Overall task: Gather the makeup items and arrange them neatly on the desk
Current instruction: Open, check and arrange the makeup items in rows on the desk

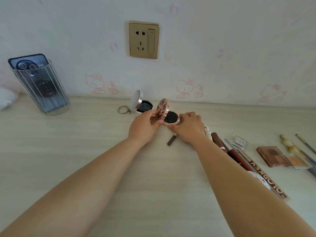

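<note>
both hands hold the open rose-gold compact [168, 114]: left hand [145, 127] pinches the raised lid, right hand [189, 128] curls round the base, probably steadying it to close.

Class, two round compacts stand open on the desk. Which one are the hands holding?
The rose-gold patterned compact, gripped by the left hand and right hand. The silver compact behind sits untouched.

An open rose-gold compact [166, 113] stands just right of an open silver compact [139, 103] at the far bench [85, 151], palettes [273, 156] and pencils [239, 154] lying right.
</note>
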